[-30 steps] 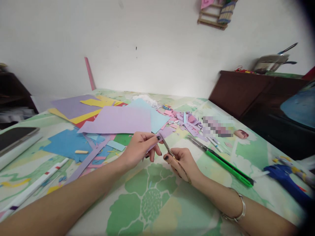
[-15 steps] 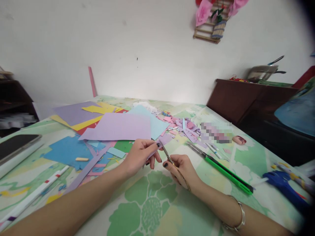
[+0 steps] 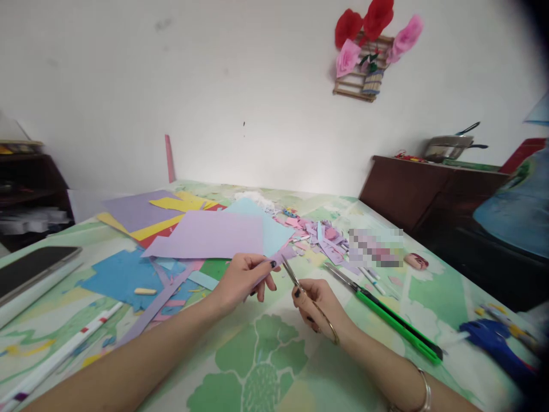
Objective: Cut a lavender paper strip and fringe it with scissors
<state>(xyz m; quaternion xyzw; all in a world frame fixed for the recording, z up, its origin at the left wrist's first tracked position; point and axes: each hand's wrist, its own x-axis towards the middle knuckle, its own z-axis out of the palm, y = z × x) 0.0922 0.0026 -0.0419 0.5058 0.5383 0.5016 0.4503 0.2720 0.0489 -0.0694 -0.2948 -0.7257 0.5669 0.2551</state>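
Note:
My left hand (image 3: 249,277) pinches a small lilac paper piece (image 3: 281,258) between thumb and forefinger, the rest of it hidden by the fingers. Just to the right, my right hand (image 3: 319,306) is closed on a pair of scissors (image 3: 290,271) whose blades point up and left towards that paper. A gap separates the blade tips from my left fingers. Behind my left hand lies a large lilac sheet (image 3: 214,232), overlapping a light blue sheet (image 3: 274,226). A green box cutter (image 3: 394,317) rests to the right of my right hand, its blade out.
Paper scraps (image 3: 328,234) are heaped beyond my hands. At left are blue paper (image 3: 114,274), a phone (image 3: 36,269) and a white striped stick (image 3: 81,332). A blue tool (image 3: 493,343), partly blurred, lies at the right edge. The wall (image 3: 266,160) closes off the table's far side.
The scissors have moved slightly right, away from my left fingers, so their blades now stand apart from them. The whole view has tilted up a little.

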